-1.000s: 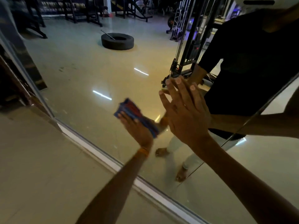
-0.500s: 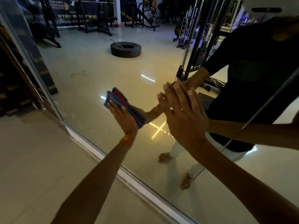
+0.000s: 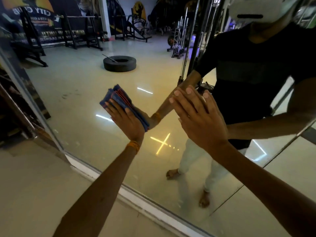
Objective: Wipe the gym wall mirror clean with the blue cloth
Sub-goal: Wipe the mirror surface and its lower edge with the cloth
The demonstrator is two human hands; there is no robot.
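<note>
The wall mirror (image 3: 82,103) fills most of the view and reflects the gym and me. My left hand (image 3: 127,121) presses a folded blue cloth with red stitching (image 3: 119,98) flat against the glass, its fingers straight over the cloth. An orange band circles that wrist. My right hand (image 3: 198,120) lies flat on the mirror to the right of the cloth, fingers straight and slightly spread, holding nothing.
The mirror's white bottom frame (image 3: 136,197) runs diagonally along the tiled floor (image 3: 30,189). A metal frame edge and rail (image 3: 25,106) stand at the left. A seam between mirror panels (image 3: 277,156) crosses behind my right arm.
My left hand has slid the cloth up and to the left across the glass. My right hand stays flat on the mirror at about the same spot.
</note>
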